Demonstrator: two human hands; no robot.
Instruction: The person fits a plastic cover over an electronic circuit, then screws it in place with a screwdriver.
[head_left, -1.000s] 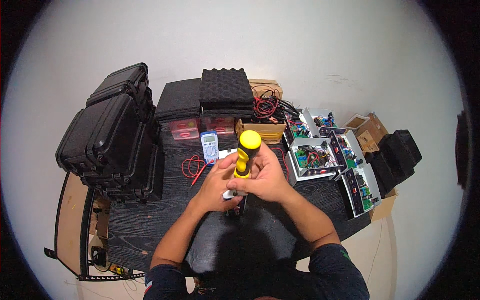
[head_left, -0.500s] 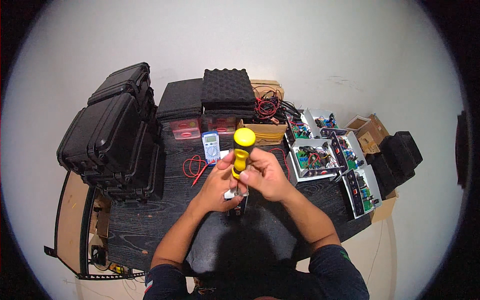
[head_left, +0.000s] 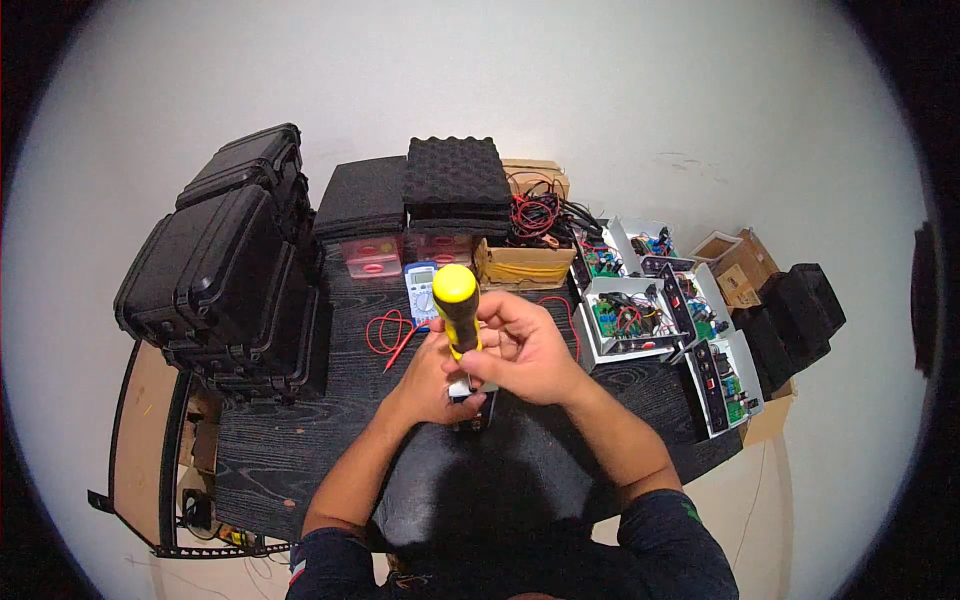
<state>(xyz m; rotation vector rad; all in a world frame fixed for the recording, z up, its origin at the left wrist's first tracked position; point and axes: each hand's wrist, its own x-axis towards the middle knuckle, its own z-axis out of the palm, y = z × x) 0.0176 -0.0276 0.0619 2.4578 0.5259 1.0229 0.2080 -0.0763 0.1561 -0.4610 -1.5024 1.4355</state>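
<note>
A screwdriver with a yellow-and-black handle stands nearly upright over the middle of the table, its butt end toward me. My right hand is closed on its lower handle, thumb and fingers pinching it. Beneath it, my left hand grips a small white-and-black boxed unit, mostly covered by the fingers. Where the screwdriver's tip meets the unit is hidden. Just beyond my hands lies a blue-and-white multimeter, with its red probe lead coiled left of it.
Black hard cases are stacked at left. Black foam sheets rest on clear-red drawers at the back. Beside them a cardboard box holds cables. Several open white housings with circuit boards spread across the right of the dark table.
The screwdriver's handle has tipped to the left, and the fingers of my right hand have shifted and opened somewhat around it. My left hand stays nearly in place.
</note>
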